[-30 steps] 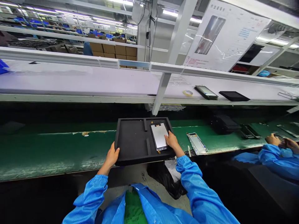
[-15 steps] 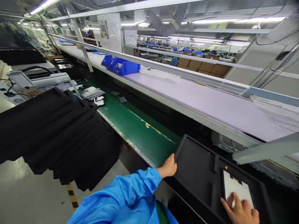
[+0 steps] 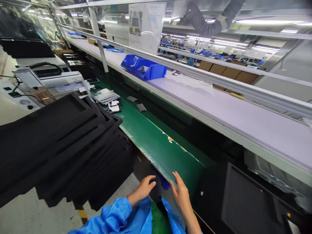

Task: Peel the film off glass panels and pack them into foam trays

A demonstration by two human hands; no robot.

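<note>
My left hand [image 3: 144, 188] is raised in front of my body with fingers apart and nothing in it. Close by on the right, my right hand [image 3: 180, 191] is also bare, its fingers spread near the front edge of the green work surface [image 3: 156, 143]. A black tray [image 3: 248, 198] with raised ribs lies on the bench at the lower right, apart from both hands. At the frame's corner, part of a white flat panel [image 3: 293, 226] shows in that tray; the rest is cut off.
A large fanned stack of black trays [image 3: 63, 149] stands at the left. Thin flat sheets [image 3: 106, 96] are piled on the green surface beyond it. Blue bins [image 3: 146, 68] sit on the white shelf [image 3: 207, 97]. A white machine [image 3: 57, 81] stands at the upper left.
My left hand has let go of the black tray's edge, and my right hand has left the white panel. Both have moved left, and the view has turned left.
</note>
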